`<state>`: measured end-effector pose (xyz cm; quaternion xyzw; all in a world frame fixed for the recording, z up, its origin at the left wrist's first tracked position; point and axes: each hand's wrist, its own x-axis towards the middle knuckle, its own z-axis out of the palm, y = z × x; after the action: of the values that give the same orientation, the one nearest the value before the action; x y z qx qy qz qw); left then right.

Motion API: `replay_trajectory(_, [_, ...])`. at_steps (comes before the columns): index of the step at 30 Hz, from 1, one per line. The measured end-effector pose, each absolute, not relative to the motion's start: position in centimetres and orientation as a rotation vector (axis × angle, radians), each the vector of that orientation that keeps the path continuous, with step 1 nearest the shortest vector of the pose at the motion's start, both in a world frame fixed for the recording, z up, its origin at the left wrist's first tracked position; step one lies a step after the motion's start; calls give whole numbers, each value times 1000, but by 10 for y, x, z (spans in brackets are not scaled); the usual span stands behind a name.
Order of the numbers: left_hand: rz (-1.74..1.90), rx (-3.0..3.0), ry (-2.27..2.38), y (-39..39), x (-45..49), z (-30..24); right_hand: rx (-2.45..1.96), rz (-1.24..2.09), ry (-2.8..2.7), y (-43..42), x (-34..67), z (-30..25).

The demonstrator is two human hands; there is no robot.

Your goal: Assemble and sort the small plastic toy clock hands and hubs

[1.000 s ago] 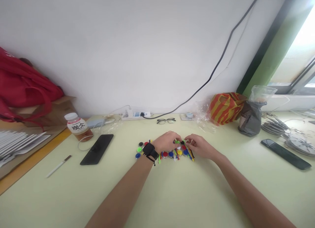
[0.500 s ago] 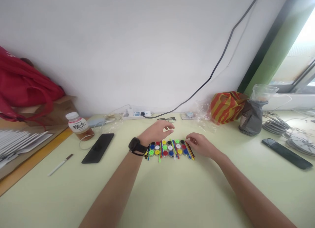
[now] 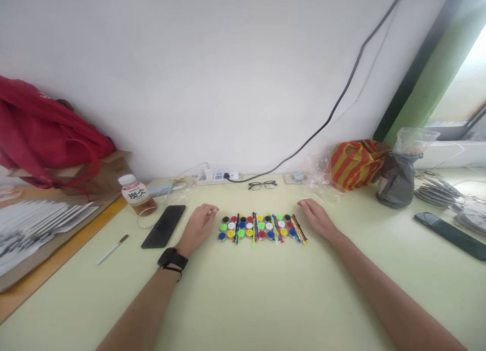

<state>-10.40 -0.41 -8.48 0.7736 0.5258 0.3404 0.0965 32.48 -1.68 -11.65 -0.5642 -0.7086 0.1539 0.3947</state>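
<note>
Rows of small round discs (image 3: 249, 226) lie on the table between my hands, in green, yellow, blue, red, white and black. Thin coloured sticks with pointed ends (image 3: 253, 235) lie in several bundles among them, one bundle at the right end (image 3: 299, 230). My left hand (image 3: 198, 224), with a black watch (image 3: 172, 259) on its wrist, rests just left of the rows, its fingers curled together. At the right end, my right hand (image 3: 316, 217) rests beside the sticks, fingers also drawn together. Neither hand touches the discs, and nothing shows in either.
Behind the rows lie eyeglasses (image 3: 262, 185) and a power strip (image 3: 216, 178). A black phone (image 3: 164, 226), a pen (image 3: 113, 249) and a bottle (image 3: 136, 195) are at left. Another dark phone (image 3: 450, 235), a striped bag (image 3: 357, 164) and a grey bag (image 3: 397, 181) are at right.
My left hand has moved left, off the rows, and come down beside them. My right hand has shifted slightly right, away from the end sticks. The view has turned a little left.
</note>
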Motion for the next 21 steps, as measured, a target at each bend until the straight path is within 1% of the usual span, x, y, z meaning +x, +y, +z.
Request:
replay_trajectory(3, [987,2216,1603,0,-108,-92,-1457,383,-1750,-14,327,-121])
replay_trajectory(11, [916,2273,1531,1,-103,-93,-1469,344,-1792,-20,323,-123])
replay_trajectory(21, [865,2309,1500,6,-104,-96,-1432,420,-1929,-30,335,-112])
